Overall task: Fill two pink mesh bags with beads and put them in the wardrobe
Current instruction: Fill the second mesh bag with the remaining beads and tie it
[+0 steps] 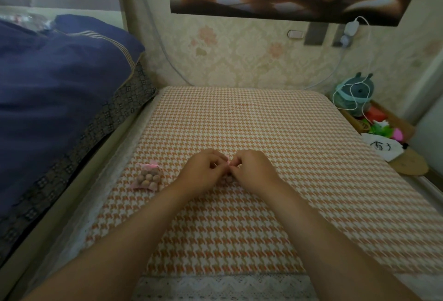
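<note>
A pink mesh bag (148, 177) full of brown beads lies tied shut on the orange houndstooth cloth (275, 132), left of my hands. My left hand (203, 171) and my right hand (251, 171) meet at the middle of the cloth, fingers curled. Between them they pinch the pink top of a second mesh bag (227, 163). A few of its beads show below my fingers; the rest of that bag is hidden by my hands.
A bed with a dark blue quilt (60, 89) runs along the left. At the right edge sit a teal plush toy (354, 94) wrapped in white cable, a tray of coloured items (381, 125) and a white pouch (381, 147). The wall is straight ahead.
</note>
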